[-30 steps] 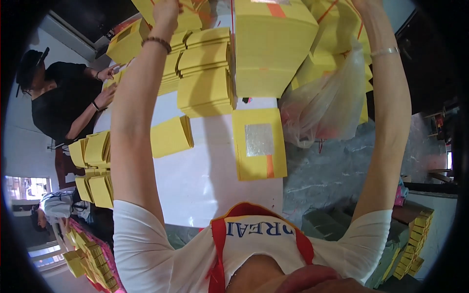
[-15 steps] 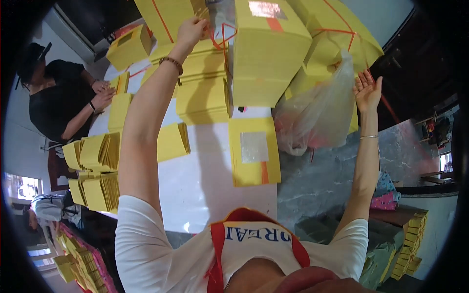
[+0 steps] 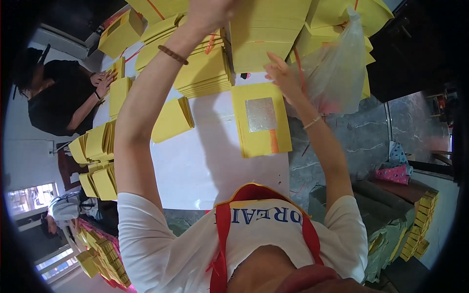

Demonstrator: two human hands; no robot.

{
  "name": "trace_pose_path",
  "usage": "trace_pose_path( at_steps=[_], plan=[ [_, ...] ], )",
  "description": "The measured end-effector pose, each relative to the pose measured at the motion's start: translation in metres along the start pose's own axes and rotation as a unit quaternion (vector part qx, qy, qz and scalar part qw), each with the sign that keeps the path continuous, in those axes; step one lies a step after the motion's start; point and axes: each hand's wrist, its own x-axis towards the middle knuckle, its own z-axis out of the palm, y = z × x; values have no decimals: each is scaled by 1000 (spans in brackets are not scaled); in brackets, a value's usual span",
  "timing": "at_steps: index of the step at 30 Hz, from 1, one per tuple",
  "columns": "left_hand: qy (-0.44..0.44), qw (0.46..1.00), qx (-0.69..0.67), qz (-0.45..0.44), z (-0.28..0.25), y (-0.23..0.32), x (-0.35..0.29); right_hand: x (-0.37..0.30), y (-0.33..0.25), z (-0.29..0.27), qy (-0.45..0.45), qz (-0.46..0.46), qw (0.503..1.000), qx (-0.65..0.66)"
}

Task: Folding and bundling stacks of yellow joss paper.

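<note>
At the top edge my left hand [image 3: 211, 12] reaches over a tall stack of yellow paper [image 3: 266, 41]; its fingers are smeared and partly cut off, so any hold is hidden. My right hand [image 3: 284, 78] is at the stack's lower right, fingers apart, holding nothing I can see. Right beside it runs a red strap [image 3: 299, 71]. Just below that hand, a yellow sheet or thin pile [image 3: 240, 117] with a silvery square and an orange strip lies on the white table [image 3: 195, 171]. Layered yellow bundles [image 3: 205, 71] stand left of the tall stack.
A translucent plastic bag [image 3: 337, 73] hangs at the right by more yellow stacks. Folded yellow pieces [image 3: 171, 119] lie left of centre. Across the table's left side a person in black [image 3: 58, 97] handles yellow paper. Dark covered piles [image 3: 371, 210] stand at lower right.
My right hand has swung left from beyond the plastic bag to the tall stack. My left hand has shifted up and right, toward the stack's top. The whole view has shifted slightly.
</note>
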Motion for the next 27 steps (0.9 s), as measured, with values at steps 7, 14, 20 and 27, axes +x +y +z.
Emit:
trace_pose_path(
  at_steps=[7,14,20,27],
  plan=[
    [-61,990,-4,128,20,44,-54,20,1,29,141,-317,857,-382],
    [-138,984,-47,-102,26,54,-109,17,-2,26,128,-328,812,-466],
    [-64,994,56,-67,31,46,-83,19,2,24,130,-359,802,-460],
    [-51,985,162,-33,43,37,-82,20,3,24,134,-350,791,-483]
  ],
)
